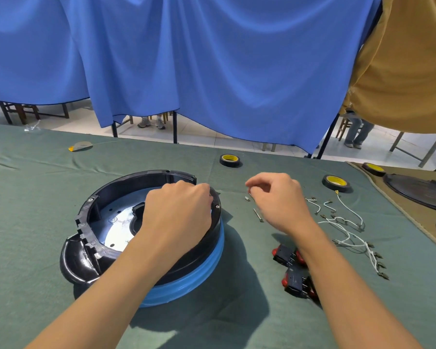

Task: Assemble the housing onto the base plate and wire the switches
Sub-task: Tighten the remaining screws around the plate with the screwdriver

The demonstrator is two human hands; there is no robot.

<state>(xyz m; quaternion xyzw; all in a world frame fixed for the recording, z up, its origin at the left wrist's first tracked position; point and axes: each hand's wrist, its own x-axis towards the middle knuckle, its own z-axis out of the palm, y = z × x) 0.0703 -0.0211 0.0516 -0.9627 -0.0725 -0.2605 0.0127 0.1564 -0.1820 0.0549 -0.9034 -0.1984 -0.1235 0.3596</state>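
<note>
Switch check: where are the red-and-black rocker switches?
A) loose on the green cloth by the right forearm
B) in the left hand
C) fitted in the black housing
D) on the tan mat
A: both red-and-black rocker switches lie loose on the green cloth beside the right forearm, apart from the round black plastic housing.

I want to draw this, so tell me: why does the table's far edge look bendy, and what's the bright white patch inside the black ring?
Head view: the wide lens bends the table edge; head view: the white patch is light glaring off the shiny metal plate inside the black ring; head view: soft shadows fall on the near side, so light probably comes from ahead.
</note>
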